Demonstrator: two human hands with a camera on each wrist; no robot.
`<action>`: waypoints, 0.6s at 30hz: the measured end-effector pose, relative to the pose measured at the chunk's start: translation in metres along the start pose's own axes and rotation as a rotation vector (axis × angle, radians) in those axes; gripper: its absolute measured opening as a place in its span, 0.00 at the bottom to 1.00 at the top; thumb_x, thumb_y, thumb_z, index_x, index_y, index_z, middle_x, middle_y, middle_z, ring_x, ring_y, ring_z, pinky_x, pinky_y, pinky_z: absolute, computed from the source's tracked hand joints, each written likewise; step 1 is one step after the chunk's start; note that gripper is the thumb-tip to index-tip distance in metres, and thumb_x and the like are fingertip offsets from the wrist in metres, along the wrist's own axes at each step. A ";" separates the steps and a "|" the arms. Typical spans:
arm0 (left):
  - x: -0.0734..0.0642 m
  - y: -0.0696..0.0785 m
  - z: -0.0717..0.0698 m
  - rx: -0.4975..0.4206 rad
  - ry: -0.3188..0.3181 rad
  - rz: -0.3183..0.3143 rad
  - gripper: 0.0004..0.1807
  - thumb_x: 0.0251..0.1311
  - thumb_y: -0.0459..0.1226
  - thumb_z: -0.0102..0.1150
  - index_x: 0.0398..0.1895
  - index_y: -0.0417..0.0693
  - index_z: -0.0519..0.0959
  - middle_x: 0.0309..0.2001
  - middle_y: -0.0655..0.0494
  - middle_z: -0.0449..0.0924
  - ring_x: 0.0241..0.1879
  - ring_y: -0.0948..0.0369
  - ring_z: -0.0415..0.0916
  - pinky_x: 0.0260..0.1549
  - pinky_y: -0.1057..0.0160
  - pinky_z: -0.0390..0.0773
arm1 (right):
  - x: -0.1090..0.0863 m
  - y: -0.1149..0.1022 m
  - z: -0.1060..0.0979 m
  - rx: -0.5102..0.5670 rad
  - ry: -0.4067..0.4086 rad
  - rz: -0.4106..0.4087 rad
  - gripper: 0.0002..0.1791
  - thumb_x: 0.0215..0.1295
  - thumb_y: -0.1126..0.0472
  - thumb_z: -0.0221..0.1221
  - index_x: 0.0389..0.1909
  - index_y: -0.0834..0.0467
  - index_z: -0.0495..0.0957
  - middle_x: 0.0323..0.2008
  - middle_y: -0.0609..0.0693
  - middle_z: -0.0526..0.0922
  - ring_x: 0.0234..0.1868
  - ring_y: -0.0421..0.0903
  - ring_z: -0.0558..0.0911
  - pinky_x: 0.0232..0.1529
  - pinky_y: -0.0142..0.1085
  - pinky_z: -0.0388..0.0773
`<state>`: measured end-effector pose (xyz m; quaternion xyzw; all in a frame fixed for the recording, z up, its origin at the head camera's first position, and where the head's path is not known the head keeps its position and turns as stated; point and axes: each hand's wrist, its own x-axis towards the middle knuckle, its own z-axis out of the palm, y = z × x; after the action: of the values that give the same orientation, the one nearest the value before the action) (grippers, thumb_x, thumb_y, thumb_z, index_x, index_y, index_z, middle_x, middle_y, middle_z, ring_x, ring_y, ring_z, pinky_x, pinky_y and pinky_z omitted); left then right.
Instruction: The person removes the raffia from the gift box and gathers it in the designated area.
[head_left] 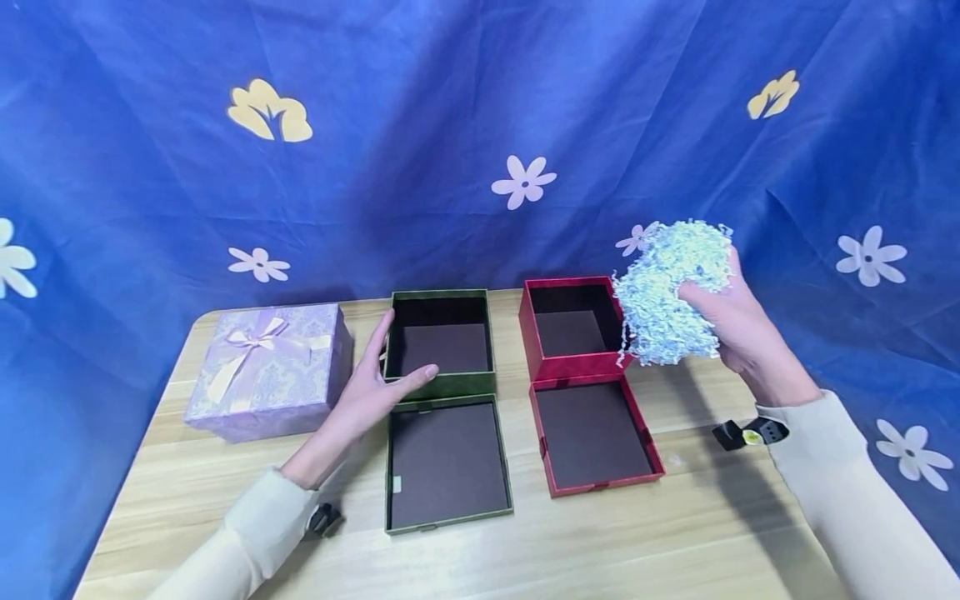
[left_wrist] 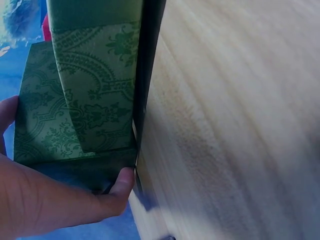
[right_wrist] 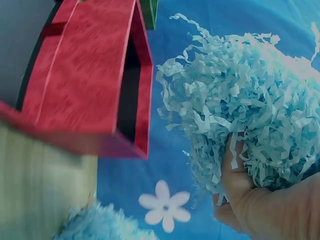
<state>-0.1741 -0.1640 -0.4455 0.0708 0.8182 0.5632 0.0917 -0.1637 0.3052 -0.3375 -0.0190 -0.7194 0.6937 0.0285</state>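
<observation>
My right hand [head_left: 738, 321] grips a big clump of light blue shredded paper [head_left: 671, 292], held up at the right side of the red box [head_left: 573, 367]. The thumb presses into the clump, while loose strands hang from it. In the right wrist view the shredded paper [right_wrist: 250, 105] covers much of the fingers. My left hand [head_left: 375, 392] touches the left front corner of the green box [head_left: 450, 384], its thumb over the front rim and its fingers along the left side. The left wrist view shows the box's patterned green wall [left_wrist: 40, 110] between thumb and fingers.
A green lid [head_left: 450, 462] and a red lid [head_left: 596, 433] lie inside-up before their boxes. Left of the green box stands a lilac gift box [head_left: 277, 367] with a ribbon bow. More shredded paper [right_wrist: 105, 225] shows low in the right wrist view. Blue flowered cloth [head_left: 450, 125] hangs behind.
</observation>
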 end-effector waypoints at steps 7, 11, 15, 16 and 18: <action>-0.001 -0.004 -0.001 0.003 0.006 -0.016 0.62 0.66 0.56 0.77 0.89 0.84 0.38 0.89 0.59 0.34 0.86 0.46 0.35 0.76 0.27 0.48 | -0.004 0.023 -0.035 0.084 0.073 0.064 0.49 0.82 0.69 0.54 0.86 0.37 0.35 0.81 0.52 0.50 0.69 0.46 0.64 0.52 0.28 0.78; 0.000 -0.006 0.000 -0.004 0.009 -0.010 0.62 0.66 0.55 0.77 0.89 0.84 0.39 0.89 0.59 0.35 0.86 0.46 0.35 0.77 0.28 0.48 | -0.004 0.040 -0.056 0.135 0.127 0.090 0.45 0.81 0.69 0.55 0.83 0.37 0.40 0.75 0.48 0.58 0.63 0.43 0.71 0.49 0.28 0.80; 0.001 -0.007 0.001 -0.014 0.007 0.004 0.62 0.66 0.54 0.77 0.90 0.81 0.40 0.89 0.61 0.35 0.86 0.46 0.35 0.77 0.29 0.48 | -0.008 0.054 -0.074 0.107 0.177 0.145 0.44 0.82 0.65 0.55 0.82 0.37 0.39 0.75 0.49 0.56 0.65 0.44 0.68 0.59 0.33 0.77; 0.001 -0.007 0.001 -0.015 0.007 0.006 0.62 0.66 0.54 0.77 0.90 0.81 0.40 0.89 0.61 0.35 0.86 0.46 0.35 0.77 0.29 0.48 | -0.008 0.057 -0.079 0.100 0.194 0.169 0.44 0.82 0.64 0.55 0.82 0.37 0.39 0.75 0.49 0.57 0.66 0.45 0.67 0.60 0.34 0.77; 0.002 -0.007 0.001 -0.012 0.007 0.007 0.62 0.66 0.54 0.77 0.90 0.81 0.40 0.89 0.61 0.35 0.86 0.46 0.35 0.77 0.29 0.48 | -0.010 0.060 -0.085 0.036 0.222 0.260 0.53 0.83 0.58 0.54 0.86 0.37 0.24 0.84 0.59 0.40 0.79 0.54 0.53 0.77 0.47 0.58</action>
<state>-0.1756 -0.1652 -0.4526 0.0709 0.8147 0.5688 0.0873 -0.1491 0.3918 -0.3949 -0.1878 -0.6907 0.6981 0.0185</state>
